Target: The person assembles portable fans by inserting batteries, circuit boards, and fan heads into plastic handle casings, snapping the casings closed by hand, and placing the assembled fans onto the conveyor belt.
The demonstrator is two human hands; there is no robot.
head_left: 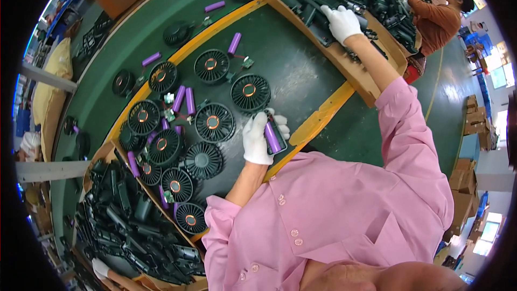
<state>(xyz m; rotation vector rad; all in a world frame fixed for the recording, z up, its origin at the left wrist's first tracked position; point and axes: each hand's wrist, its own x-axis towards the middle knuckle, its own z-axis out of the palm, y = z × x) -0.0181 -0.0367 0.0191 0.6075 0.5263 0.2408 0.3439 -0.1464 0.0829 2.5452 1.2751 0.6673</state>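
At your far left, the parts carton (103, 150) is heaped with dark pieces (132, 221), another person's gloved hand (100, 267) working low beside it; its rim is one edge for your left arm to mind. Next come the fans (202, 160), closely bunched, with purple cells (190, 101) and little boards (247, 62) among them, so a sideways sweep could snag a wire. Mid-view, your left hand (256, 143) is wrapped around a black shell (281, 139) with a purple cell in it, near the closer yellow stripe (323, 116). One fan sits just past it; any lead joining them can't be made out. Rightward, green surface (291, 75) gives you the widest lane. At upper right, your right hand (344, 24) is well apart from the left, fingers down among dark parts in the tray (368, 85); whether they grip one, I can't tell. You seem to be picking a mate for the shell; that would call for a lift over the tray's wall. A co-worker's sleeve (439, 21) limits room beyond.
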